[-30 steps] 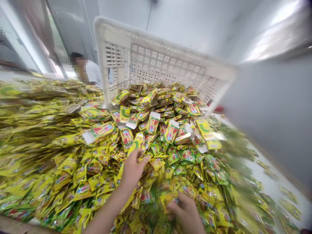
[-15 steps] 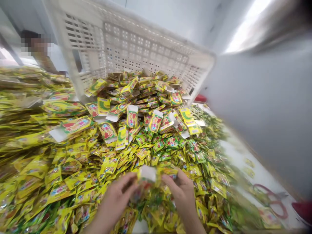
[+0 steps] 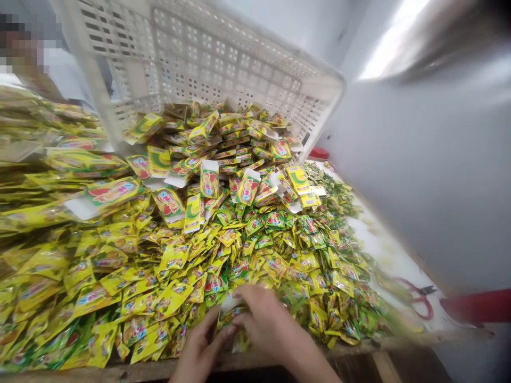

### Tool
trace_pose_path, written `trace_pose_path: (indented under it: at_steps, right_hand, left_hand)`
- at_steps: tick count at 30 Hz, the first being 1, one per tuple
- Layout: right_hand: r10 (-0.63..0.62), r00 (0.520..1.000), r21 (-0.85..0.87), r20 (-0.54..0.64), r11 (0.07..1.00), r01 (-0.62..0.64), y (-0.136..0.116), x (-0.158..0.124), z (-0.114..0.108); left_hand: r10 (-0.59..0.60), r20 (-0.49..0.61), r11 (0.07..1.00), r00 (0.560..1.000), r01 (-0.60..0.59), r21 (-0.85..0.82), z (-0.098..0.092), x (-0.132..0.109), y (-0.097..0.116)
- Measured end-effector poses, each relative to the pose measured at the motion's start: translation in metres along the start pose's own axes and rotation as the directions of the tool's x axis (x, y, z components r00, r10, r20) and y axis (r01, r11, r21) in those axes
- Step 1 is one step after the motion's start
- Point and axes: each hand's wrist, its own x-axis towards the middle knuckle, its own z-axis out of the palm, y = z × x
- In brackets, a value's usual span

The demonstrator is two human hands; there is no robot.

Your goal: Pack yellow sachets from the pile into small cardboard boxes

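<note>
Close to the table's front edge, my left hand is closed around a small cardboard box whose white end flap shows on top. My right hand is closed at the upper end of the same box, fingers bent over the flap and thumb lower down. Whether a sachet is between those fingers is hidden. Around both hands spreads a deep heap of yellow and green foil sachets. Beyond the sachets lie many printed small boxes, some with white flaps open, such as an upright box.
A white perforated plastic crate lies tipped behind the heap, boxes spilling out. Red-handled scissors rest on the white tabletop at right, beside a red object. A grey wall borders the right. Another person is at the far left.
My right hand has moved left and down from holding a yellow sachet apart to meeting the box in my left hand. The box is lower and nearer me. The view has shifted slightly.
</note>
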Motion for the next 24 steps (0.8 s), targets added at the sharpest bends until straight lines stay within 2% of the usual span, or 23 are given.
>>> trace_pose_path:
  at_steps: [3,6,10,14,16,18,20,21,22,24]
  right_hand:
    - [-0.035,0.997,0.039,-0.07,0.999,0.038,-0.002,0.005,0.006]
    - [-0.102,0.988,0.005,-0.12,0.995,0.104,0.004,0.01,0.017]
    - [-0.109,0.993,-0.02,-0.054,0.994,0.108,0.015,0.008,0.026]
    - [-0.176,0.984,0.023,0.012,0.984,0.176,0.016,-0.001,0.025]
    - [-0.13,0.989,0.106,-0.068,0.985,0.137,0.013,-0.006,0.024]
    - [0.025,0.977,0.271,-0.213,0.962,0.035,0.011,-0.011,0.027]
    - [0.267,0.924,0.525,-0.273,0.846,-0.09,0.012,-0.016,0.034]
    - [0.38,0.897,0.658,-0.226,0.739,-0.147,0.014,-0.017,0.039]
    - [0.461,0.877,0.768,-0.136,0.609,-0.201,0.015,-0.018,0.044]
    - [0.509,0.856,0.882,0.085,0.36,-0.302,0.017,-0.018,0.053]
  left_hand:
    - [0.007,0.028,0.997,1.0,-0.004,-0.081,-0.001,0.002,0.0]
    - [0.019,0.046,0.994,0.999,-0.014,-0.108,-0.003,0.001,0.001]
    - [-0.03,0.006,0.999,1.0,0.03,-0.037,-0.004,-0.001,0.003]
    - [-0.033,0.026,0.997,0.999,0.035,-0.076,-0.004,-0.001,0.003]
    - [-0.068,0.016,0.994,0.998,0.069,-0.088,-0.005,-0.001,0.0]
    - [-0.158,-0.038,0.984,0.987,0.154,-0.084,-0.007,-0.002,-0.003]
    - [-0.254,-0.084,0.962,0.964,0.242,-0.128,-0.01,-0.004,-0.003]
    - [-0.29,-0.067,0.945,0.955,0.274,-0.18,-0.011,-0.004,0.0]
    - [-0.312,-0.015,0.922,0.95,0.3,-0.243,-0.012,-0.003,0.004]
    - [-0.326,0.14,0.868,0.935,0.354,-0.347,-0.014,0.001,0.015]
